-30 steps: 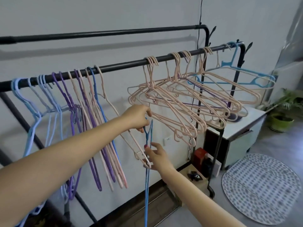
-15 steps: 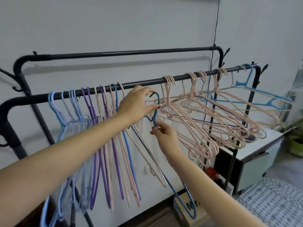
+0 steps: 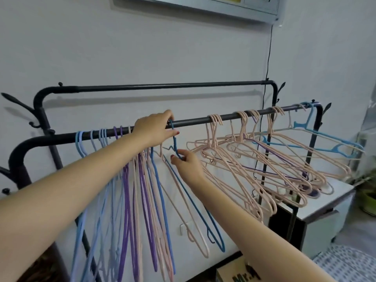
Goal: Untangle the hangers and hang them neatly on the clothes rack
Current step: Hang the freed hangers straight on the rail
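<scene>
So your left hand (image 3: 153, 132) pinched the blue hanger (image 3: 191, 202) hook at the black rack (image 3: 203, 120). Right hand (image 3: 188, 166) fingers pinched its neck, plain white wall (image 3: 162, 47) behind.

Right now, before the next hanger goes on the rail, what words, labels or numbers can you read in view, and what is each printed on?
"Mr." in dark letters on the brown cardboard box on the floor under the black metal clothes rack; the print continues but is cut off.
Dark lettering on the silver wall-mounted appliance at the top edge: cropped, unreadable.
No text on the plastic hangers.
</scene>
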